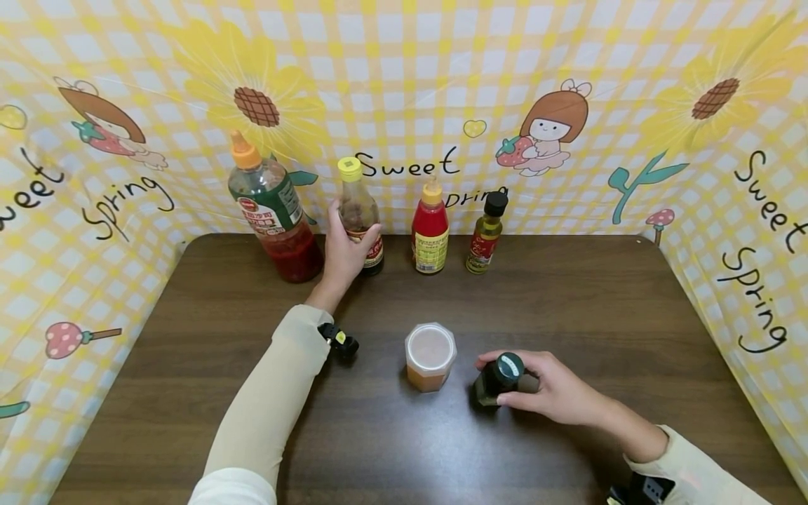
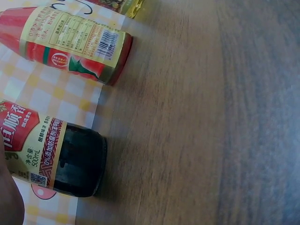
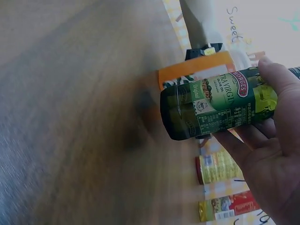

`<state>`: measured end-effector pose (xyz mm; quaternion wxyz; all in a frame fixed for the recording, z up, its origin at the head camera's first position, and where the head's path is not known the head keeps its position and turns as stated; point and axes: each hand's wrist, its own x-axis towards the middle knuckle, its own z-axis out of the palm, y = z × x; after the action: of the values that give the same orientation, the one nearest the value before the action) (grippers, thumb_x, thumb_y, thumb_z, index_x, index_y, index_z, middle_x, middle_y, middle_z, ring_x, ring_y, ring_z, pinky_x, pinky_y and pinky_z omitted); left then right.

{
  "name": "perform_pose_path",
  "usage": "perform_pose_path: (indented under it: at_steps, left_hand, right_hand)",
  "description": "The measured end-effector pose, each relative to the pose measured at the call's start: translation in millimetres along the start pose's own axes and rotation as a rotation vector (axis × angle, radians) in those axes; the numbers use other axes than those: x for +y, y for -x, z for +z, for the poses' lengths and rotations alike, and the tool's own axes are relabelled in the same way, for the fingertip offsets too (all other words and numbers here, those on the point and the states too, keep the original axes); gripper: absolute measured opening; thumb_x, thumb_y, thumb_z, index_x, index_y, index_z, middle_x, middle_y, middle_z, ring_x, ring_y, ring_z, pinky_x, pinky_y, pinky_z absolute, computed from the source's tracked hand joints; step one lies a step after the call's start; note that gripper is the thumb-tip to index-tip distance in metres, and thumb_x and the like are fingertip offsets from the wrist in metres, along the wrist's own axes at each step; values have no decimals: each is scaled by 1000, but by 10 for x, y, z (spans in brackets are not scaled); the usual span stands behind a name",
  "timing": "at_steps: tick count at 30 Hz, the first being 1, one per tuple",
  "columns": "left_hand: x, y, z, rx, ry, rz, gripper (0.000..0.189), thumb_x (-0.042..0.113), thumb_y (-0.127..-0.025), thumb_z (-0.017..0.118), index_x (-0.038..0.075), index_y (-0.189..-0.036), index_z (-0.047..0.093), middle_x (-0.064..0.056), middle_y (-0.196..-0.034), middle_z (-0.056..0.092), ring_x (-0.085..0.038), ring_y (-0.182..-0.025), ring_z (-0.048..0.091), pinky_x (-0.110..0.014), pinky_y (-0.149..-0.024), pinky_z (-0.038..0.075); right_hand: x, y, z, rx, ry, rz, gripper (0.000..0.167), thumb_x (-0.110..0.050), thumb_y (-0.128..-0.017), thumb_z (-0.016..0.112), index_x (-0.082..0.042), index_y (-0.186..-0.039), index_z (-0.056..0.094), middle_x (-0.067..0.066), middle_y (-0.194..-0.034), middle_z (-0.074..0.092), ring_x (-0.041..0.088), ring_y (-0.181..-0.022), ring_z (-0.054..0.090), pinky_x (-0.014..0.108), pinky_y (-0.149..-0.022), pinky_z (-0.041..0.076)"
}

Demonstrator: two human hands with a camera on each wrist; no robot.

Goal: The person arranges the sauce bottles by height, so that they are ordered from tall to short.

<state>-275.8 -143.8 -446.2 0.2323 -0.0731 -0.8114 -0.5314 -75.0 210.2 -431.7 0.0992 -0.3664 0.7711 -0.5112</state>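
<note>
The right hand (image 1: 558,396) holds the green olive oil bottle (image 1: 497,380) between its thumb and its other fingers. In the head view, the thumb is at the near side of this bottle and the other fingers are at the far side, with a gap between bottle and palm. The right wrist view shows that the fingers clamp the upper part, so the lower part comes out free beyond them. I cannot tell if its base touches the surface (image 1: 568,294).

The left hand (image 1: 344,256) grips the yellow-capped bottle (image 1: 360,203), which stands upright near the far edge: the thumb lies across its front, and a finger shows along its left side. The lidded jar (image 1: 431,358) stands between the two arms, near the green olive oil bottle but apart from it.
</note>
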Motion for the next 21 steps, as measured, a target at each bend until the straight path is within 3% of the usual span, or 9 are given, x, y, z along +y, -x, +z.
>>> perform_pose_path:
  at_steps: [10,17,21]
  left_hand:
    - [-3,-6,-5,-4,8,-10,83,34,-90,79,10,-153,30,-24,-133,55,-36,-118,57,-51,-101,45]
    - [8,3,-10,-8,17,-9,84,35,-90,79,9,-153,30,-24,-133,54,-36,-119,56,-51,-101,45]
    - [3,4,-11,-9,12,-12,84,36,-90,78,9,-153,29,-24,-133,54,-36,-118,56,-50,-101,45]
  right_hand:
    - [2,-12,-256,64,50,16,53,1,-86,79,-3,-135,62,7,-130,69,16,-123,62,23,-102,47]
    - [43,-33,-441,131,101,18,52,5,-85,78,-5,-134,63,17,-125,70,13,-119,64,22,-95,50]
    - [68,-64,-539,157,126,27,50,6,-86,77,-3,-133,63,14,-123,71,10,-116,65,22,-91,52]
